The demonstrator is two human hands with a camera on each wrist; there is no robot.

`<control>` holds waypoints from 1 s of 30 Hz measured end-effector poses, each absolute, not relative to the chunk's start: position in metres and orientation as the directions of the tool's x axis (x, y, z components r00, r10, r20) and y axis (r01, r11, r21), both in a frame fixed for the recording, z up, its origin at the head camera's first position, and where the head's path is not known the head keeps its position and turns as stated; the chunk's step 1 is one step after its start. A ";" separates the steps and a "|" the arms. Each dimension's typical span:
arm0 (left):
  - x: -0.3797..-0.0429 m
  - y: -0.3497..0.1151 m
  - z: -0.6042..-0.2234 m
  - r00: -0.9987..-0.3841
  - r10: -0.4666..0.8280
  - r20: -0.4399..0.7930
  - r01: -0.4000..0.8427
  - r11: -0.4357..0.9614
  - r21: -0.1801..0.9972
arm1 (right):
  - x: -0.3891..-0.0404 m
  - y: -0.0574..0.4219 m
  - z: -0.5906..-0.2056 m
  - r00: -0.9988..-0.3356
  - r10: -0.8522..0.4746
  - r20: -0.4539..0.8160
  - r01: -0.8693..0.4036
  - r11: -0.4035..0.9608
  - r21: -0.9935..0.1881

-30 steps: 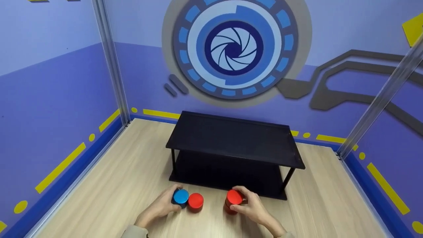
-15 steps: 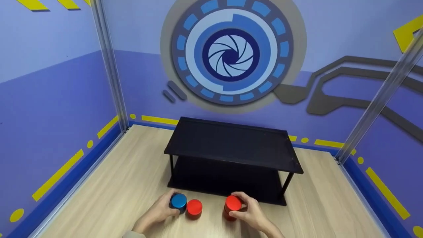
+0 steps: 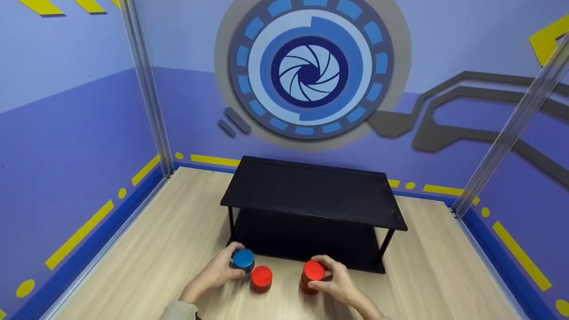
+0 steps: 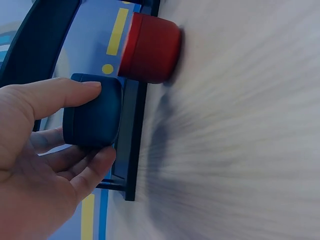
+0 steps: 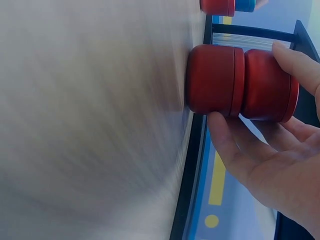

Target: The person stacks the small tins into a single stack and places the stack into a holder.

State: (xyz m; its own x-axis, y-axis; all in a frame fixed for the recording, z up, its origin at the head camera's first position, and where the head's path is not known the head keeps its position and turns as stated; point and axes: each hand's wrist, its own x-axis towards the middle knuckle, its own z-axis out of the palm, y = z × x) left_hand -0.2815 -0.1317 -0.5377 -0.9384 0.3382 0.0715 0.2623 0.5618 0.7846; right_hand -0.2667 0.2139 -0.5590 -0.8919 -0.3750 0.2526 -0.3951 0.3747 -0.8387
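Observation:
My left hand (image 3: pixel 221 267) grips a small round blue tin (image 3: pixel 243 258) between thumb and fingers. In the left wrist view the blue tin (image 4: pixel 95 111) hangs above the table, apart from it, with a shadow below. Just right of it, a single red tin (image 3: pixel 262 278) stands on the table. Further right my right hand (image 3: pixel 340 280) pinches an upper red tin (image 3: pixel 314 270) by its sides. The right wrist view has that upper red tin (image 5: pixel 267 85) sitting on a lower red tin (image 5: pixel 212 80), slightly tilted against it. My right fingertips also reach the lower one's side.
Right behind the hands stands a black two-tier shelf (image 3: pixel 311 189), with thin posts and a lower board (image 3: pixel 306 238). The wooden table (image 3: pixel 178 222) spreads around it. Purple panels (image 3: pixel 80 155) with metal corner posts (image 3: pixel 149 89) enclose the back and sides.
My left hand has raised the blue tin off the table and moved it slightly forward, toward the shelf. The right hand stays on the stacked red tins. The head view has tilted slightly.

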 end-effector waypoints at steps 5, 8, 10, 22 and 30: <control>-0.284 -0.127 -0.531 -0.932 0.347 0.104 0.291 0.549 0.783 | -0.267 0.214 -0.560 -0.894 -0.376 0.246 -0.389 0.376 -0.841; -0.285 -0.123 -0.526 -0.927 0.359 0.112 0.303 0.537 0.787 | -0.267 0.215 -0.561 -0.889 -0.380 0.257 -0.401 0.372 -0.837; -0.286 -0.120 -0.522 -0.923 0.365 0.120 0.312 0.529 0.789 | -0.268 0.215 -0.560 -0.889 -0.380 0.257 -0.400 0.368 -0.840; -0.289 -0.098 -0.513 -0.897 0.417 0.147 0.356 0.485 0.799 | -0.267 0.214 -0.561 -0.902 -0.370 0.222 -0.361 0.362 -0.859; -0.293 -0.084 -0.509 -0.862 0.466 0.201 0.431 0.462 0.776 | -0.265 0.213 -0.557 -0.904 -0.359 0.231 -0.362 0.360 -0.860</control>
